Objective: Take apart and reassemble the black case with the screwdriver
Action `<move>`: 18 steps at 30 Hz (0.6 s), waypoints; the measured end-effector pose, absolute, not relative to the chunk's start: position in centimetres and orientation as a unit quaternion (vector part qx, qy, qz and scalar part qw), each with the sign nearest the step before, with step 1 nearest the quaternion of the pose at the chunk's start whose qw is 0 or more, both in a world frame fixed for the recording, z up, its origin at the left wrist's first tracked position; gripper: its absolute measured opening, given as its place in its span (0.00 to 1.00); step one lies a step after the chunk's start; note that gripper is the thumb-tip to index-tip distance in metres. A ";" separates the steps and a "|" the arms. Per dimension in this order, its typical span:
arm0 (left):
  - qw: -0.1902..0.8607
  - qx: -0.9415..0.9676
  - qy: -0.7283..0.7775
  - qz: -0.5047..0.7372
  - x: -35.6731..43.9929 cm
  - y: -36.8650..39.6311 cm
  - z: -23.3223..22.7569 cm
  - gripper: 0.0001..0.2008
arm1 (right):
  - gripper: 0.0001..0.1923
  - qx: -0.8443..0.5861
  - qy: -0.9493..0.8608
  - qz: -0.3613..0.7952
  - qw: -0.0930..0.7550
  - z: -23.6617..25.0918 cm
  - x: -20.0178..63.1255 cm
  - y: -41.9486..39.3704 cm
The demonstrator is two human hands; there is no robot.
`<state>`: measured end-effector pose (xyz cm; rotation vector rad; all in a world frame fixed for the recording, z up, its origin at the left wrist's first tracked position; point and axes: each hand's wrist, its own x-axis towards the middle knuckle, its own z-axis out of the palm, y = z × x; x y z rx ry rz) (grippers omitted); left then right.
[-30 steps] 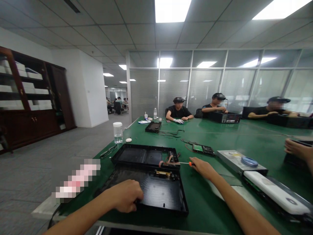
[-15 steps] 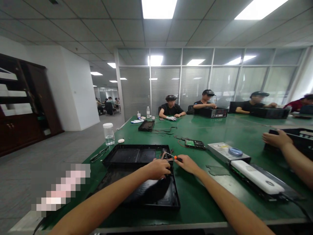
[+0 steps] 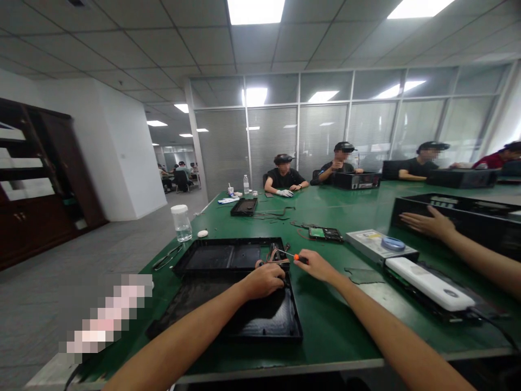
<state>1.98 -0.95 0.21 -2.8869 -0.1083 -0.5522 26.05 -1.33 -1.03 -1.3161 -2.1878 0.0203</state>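
Our right hand (image 3: pixel 315 265) pinches an orange-tipped screwdriver (image 3: pixel 290 254), its thin shaft aimed at the wires (image 3: pixel 272 256). Our left hand (image 3: pixel 264 280), fingers curled, presses on the open black case (image 3: pixel 228 317) near the green table's (image 3: pixel 337 326) front edge.

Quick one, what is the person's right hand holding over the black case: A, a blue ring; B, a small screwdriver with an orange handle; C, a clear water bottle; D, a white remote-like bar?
B: the right hand grips a small screwdriver with an orange handle, its tip pointing at the wires in the black case, while the left hand rests on the case beside it.
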 end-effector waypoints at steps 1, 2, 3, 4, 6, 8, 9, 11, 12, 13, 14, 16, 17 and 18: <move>0.093 -0.975 -0.036 -0.196 2.1 -1.0 0.2 0.08 | 0.15 -0.494 -0.818 0.004 0.294 -1.0 26.2 -1.3; 0.086 -0.974 -0.041 -0.207 2.2 -1.0 0.1 0.09 | 0.16 -0.495 -0.816 0.002 0.298 -1.0 26.2 -1.3; 0.081 -0.971 -0.051 -0.218 2.3 -1.0 0.0 0.09 | 0.16 -0.496 -0.815 0.001 0.300 -1.0 26.3 -1.3; 0.079 -0.969 -0.062 -0.225 2.5 -1.0 -0.1 0.10 | 0.16 -0.498 -0.813 0.001 0.301 -1.0 26.3 -1.3; 0.085 -0.967 -0.078 -0.227 2.7 -0.8 -0.3 0.10 | 0.16 -0.500 -0.812 0.001 0.300 -1.0 26.3 -1.2; 0.093 -0.968 -0.075 -0.221 2.8 -0.6 -0.6 0.09 | 0.16 -0.502 -0.812 0.000 0.298 -1.0 26.2 -1.2; 0.094 -0.968 -0.072 -0.220 2.9 -0.6 -0.7 0.09 | 0.16 -0.503 -0.812 0.000 0.297 -1.0 26.2 -1.2; 0.091 -0.968 -0.068 -0.224 2.8 -0.4 -0.9 0.08 | 0.16 -0.503 -0.812 -0.001 0.295 -1.1 26.1 -1.2; 0.087 -0.967 -0.070 -0.228 2.8 -0.4 -1.0 0.08 | 0.16 -0.504 -0.811 -0.001 0.296 -1.1 26.1 -1.2; 0.083 -0.966 -0.075 -0.232 2.8 -0.4 -1.0 0.08 | 0.16 -0.506 -0.810 -0.002 0.297 -1.1 26.1 -1.2; 0.078 -0.965 -0.080 -0.236 2.7 -0.4 -1.1 0.08 | 0.16 -0.506 -0.809 -0.002 0.299 -1.0 26.0 -1.3; 0.069 -0.963 -0.092 -0.242 2.7 -0.5 -1.2 0.08 | 0.16 -0.507 -0.807 -0.002 0.302 -1.0 26.0 -1.3; 0.066 -0.963 -0.097 -0.244 2.7 -0.5 -1.3 0.08 | 0.16 -0.507 -0.807 -0.003 0.303 -1.0 25.9 -1.3; 0.063 -0.962 -0.101 -0.245 2.7 -0.5 -1.3 0.09 | 0.16 -0.507 -0.807 -0.003 0.304 -1.0 25.9 -1.3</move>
